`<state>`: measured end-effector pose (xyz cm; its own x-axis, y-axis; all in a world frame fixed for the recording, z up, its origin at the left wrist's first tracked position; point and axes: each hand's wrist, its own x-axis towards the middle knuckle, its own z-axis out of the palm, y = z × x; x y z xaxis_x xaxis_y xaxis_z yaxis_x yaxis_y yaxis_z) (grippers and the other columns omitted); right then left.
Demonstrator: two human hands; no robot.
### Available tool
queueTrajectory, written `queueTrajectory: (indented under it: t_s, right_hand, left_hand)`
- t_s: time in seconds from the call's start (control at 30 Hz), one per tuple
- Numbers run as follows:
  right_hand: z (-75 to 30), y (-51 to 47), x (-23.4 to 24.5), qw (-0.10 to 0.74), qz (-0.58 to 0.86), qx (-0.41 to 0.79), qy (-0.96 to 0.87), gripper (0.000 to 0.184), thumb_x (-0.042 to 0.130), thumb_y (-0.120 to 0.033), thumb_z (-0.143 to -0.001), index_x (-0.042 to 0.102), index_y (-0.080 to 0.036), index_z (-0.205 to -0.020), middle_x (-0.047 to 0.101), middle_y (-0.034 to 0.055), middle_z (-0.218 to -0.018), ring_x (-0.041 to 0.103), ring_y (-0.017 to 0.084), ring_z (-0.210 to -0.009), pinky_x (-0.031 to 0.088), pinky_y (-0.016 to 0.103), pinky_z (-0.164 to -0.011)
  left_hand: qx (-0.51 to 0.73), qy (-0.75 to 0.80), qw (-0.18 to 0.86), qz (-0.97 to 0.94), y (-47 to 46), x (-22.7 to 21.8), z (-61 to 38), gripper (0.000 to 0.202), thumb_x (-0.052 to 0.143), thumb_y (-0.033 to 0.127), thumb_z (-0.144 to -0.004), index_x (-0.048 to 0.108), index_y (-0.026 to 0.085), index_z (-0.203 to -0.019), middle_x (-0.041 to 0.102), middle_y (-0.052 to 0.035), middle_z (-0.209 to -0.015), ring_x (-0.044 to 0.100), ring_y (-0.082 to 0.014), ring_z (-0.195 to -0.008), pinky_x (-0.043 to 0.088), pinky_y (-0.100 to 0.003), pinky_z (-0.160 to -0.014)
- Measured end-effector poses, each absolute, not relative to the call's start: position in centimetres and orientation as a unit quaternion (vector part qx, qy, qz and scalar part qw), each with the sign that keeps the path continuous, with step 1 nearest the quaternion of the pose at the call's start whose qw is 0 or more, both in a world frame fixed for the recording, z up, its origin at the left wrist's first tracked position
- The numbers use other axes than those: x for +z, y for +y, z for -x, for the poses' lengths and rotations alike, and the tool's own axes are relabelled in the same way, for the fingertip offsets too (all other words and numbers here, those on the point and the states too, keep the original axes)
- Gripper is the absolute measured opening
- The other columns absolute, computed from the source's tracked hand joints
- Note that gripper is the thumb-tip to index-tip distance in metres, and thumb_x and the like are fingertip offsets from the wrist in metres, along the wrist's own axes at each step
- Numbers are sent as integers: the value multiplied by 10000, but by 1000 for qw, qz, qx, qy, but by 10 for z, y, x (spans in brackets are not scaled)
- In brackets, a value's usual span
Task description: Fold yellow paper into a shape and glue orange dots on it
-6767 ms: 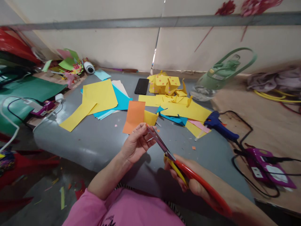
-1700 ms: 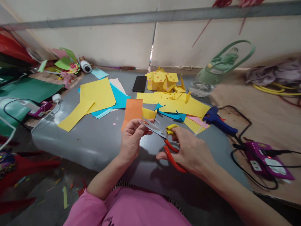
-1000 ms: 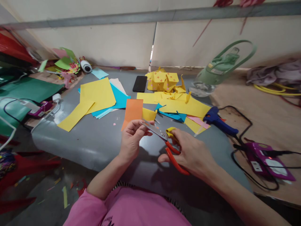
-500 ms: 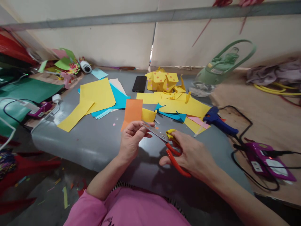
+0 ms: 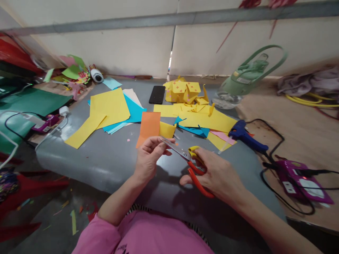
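My right hand [image 5: 219, 173] grips a pair of scissors [image 5: 182, 151] with orange-red handles and metal blades. A curled yellow piece [image 5: 194, 151] shows at the same hand's fingers, above the handles. With thumb and fingertips pinched at the tip of the blades, my left hand [image 5: 148, 157] is closed; what it holds is too small and too covered to name. Just behind it on the table lie an orange sheet of paper [image 5: 150, 124] and a yellow paper piece [image 5: 167, 130].
Yellow sheets [image 5: 109, 106] and blue paper [image 5: 135, 107] lie left. Behind are a black phone [image 5: 157, 94], folded yellow paper shapes [image 5: 182, 90] and a green-topped bottle [image 5: 238, 81]. Right are a blue glue gun [image 5: 247, 137], its black cord and a purple power strip [image 5: 302, 180].
Hardly anything differs. The scissors and both hands have shifted very slightly, and the orange specks by the blades show less now.
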<state>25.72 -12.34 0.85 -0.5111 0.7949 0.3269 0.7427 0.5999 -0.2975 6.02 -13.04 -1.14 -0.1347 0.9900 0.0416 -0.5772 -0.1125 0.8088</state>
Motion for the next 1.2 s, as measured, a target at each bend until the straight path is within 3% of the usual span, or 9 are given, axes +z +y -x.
queueTrajectory:
  t_s: [0.2,0.37,0.47,0.57,0.73,0.93,1.2]
  right_hand:
    - [-256,-124,8,228,463,79,-853,534,513,-753,-843,555,-221,-831,591,8,-607,570,180,-509,388,288,-497]
    - [-273,-118,16,154,558,156,-800,529,566,-771,-772,519,-245,-807,602,9,-596,561,193,-491,386,296,-461]
    - [-300,-108,13,95,570,119,-808,441,566,-698,-798,518,-262,-749,611,42,-607,581,231,-518,385,327,-456]
    - [-332,-97,4,89,518,90,-846,328,557,-577,-824,512,-270,-717,634,102,-657,604,284,-579,431,391,-497]
    - [-361,-86,-1,56,545,91,-832,294,563,-527,-838,590,-235,-809,678,146,-780,633,330,-676,479,451,-577]
    - [-363,-86,-2,9,573,102,-813,317,554,-511,-870,578,-195,-866,677,153,-882,615,285,-757,464,417,-659]
    - [-364,-91,-9,38,556,113,-823,337,535,-513,-900,604,-186,-948,696,184,-963,625,316,-815,478,431,-689]
  left_hand:
    - [660,349,595,-298,-132,-9,-59,243,835,366,-749,674,189,-792,801,-37,-863,747,-138,-746,570,-194,-634]
    - [586,386,666,-253,-126,-4,-49,266,838,384,-733,684,184,-817,795,-32,-857,757,-145,-782,554,-174,-613]
    - [556,413,681,-239,-121,-1,-40,308,851,402,-700,677,182,-827,791,-37,-873,751,-144,-769,544,-179,-600]
    - [535,425,681,-264,-117,1,-32,332,854,415,-680,665,183,-825,785,-42,-852,744,-149,-751,536,-196,-601]
    - [441,443,670,-400,-102,-4,-30,279,819,397,-731,672,166,-786,777,-78,-875,730,-152,-743,505,-219,-611]
    - [355,457,687,-439,-81,-21,-46,204,806,319,-745,675,163,-735,736,-84,-773,672,-124,-677,469,-231,-587]
    - [327,464,681,-463,-78,-21,-57,99,757,183,-752,663,158,-768,714,-55,-790,687,-121,-723,486,-241,-655]
